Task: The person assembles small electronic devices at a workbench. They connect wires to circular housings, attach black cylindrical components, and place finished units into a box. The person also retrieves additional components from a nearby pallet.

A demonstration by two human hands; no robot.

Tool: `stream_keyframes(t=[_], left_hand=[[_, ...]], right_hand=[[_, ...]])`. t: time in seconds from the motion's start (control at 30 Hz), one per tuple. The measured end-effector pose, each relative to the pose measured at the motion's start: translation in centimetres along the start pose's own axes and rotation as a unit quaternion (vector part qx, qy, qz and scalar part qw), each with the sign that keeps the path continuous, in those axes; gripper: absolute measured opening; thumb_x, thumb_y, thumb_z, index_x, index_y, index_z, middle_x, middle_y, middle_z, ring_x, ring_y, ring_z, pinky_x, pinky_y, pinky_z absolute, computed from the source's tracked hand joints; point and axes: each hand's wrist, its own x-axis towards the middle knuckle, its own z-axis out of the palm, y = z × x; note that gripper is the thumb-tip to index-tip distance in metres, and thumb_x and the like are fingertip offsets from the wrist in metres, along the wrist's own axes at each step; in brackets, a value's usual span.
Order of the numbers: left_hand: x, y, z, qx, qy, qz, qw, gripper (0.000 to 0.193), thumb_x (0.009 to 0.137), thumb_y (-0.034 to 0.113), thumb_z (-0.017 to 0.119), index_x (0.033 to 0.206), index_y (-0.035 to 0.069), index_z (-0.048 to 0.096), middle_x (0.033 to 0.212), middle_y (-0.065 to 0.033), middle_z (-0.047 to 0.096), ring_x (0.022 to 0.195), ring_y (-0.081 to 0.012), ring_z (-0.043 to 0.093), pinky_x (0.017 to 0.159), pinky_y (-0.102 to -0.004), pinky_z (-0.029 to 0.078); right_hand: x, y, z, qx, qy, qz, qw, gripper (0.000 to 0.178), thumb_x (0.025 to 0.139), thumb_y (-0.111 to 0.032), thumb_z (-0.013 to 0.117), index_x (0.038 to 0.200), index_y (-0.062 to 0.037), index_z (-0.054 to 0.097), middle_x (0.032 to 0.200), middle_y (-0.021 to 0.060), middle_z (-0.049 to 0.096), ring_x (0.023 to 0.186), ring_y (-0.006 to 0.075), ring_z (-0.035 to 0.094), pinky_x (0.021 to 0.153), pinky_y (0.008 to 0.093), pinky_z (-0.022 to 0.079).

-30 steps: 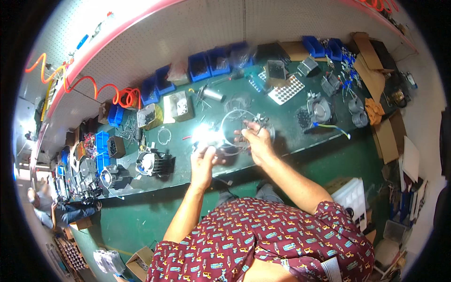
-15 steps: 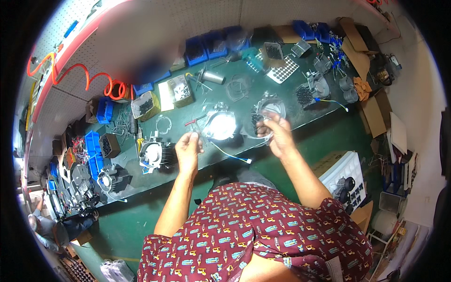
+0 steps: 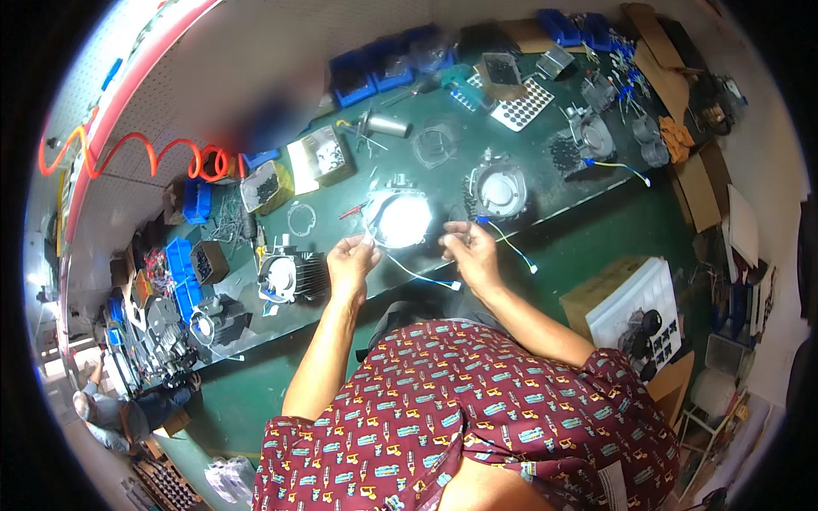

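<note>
two hands (image 3: 353, 262) (image 3: 474, 255) near bench edge (image 3: 579, 203), housing (image 3: 400, 218) between

Head view: wide fisheye, left one of side-by-side pair, worn on person's head. Looks from above, steeply down and forward; picture upright, not mirrored. Patterned shirt (image 3: 460, 400) fills lower part, nearest to lens. Left hand (image 3: 350, 266) and right hand (image 3: 474, 255) lie farther, around middle. Workbench (image 3: 388, 166) crosses at slant, edges bending; back wall (image 3: 383, 34) stands behind, at top. Black border surrounds round field.
</note>
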Motion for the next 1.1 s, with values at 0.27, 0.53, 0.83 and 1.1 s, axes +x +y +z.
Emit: stream_keyframes(t=[0.27,0.53,0.83,1.1], left_hand=[[1.7,-1.2,0.4,0.053,-0.057,-0.016,0.997,0.014,0.096,0.009,0.064,0.101,-0.003,0.060,0.084,-0.0077,0.068,0.067,-0.0118,0.063,0.063,-0.0247,0.057],[2.1,-1.3,0.0,0.069,-0.081,-0.017,0.994,0.014,0.094,0.010,0.067,0.094,-0.002,0.059,0.081,-0.0082,0.067,0.064,-0.0128,0.063,0.059,-0.0255,0.056],[3.1,-1.6,-1.0,0.128,-0.084,-0.011,0.988,0.019,0.090,0.011,0.072,0.090,-0.001,0.058,0.077,-0.0086,0.067,0.061,-0.0139,0.063,0.055,-0.0260,0.055],[2.8,-1.8,-0.9,0.102,-0.086,-0.007,0.991,0.022,0.090,0.016,0.072,0.093,0.001,0.056,0.081,-0.0086,0.067,0.066,-0.0146,0.064,0.058,-0.0282,0.057]], right_hand=[[0.6,3.5,2.4,-0.151,0.056,-0.071,0.984,0.038,0.078,0.001,0.076,0.112,0.0013,0.059,0.103,0.0077,0.067,0.091,0.0134,0.065,0.080,0.0293,0.057],[0.1,3.2,4.0,-0.229,0.108,-0.112,0.961,0.030,0.078,-0.003,0.077,0.104,0.0016,0.064,0.091,0.0075,0.069,0.082,0.0138,0.068,0.075,0.0285,0.057],[0.1,3.5,4.6,-0.235,0.127,-0.114,0.957,0.024,0.079,-0.001,0.076,0.100,0.0018,0.064,0.089,0.0081,0.071,0.081,0.0140,0.069,0.074,0.0289,0.057],[-0.1,3.1,3.3,-0.252,0.192,-0.200,0.927,0.018,0.088,-0.008,0.072,0.102,-0.0003,0.065,0.090,0.0037,0.068,0.077,0.0094,0.062,0.068,0.0255,0.053]])
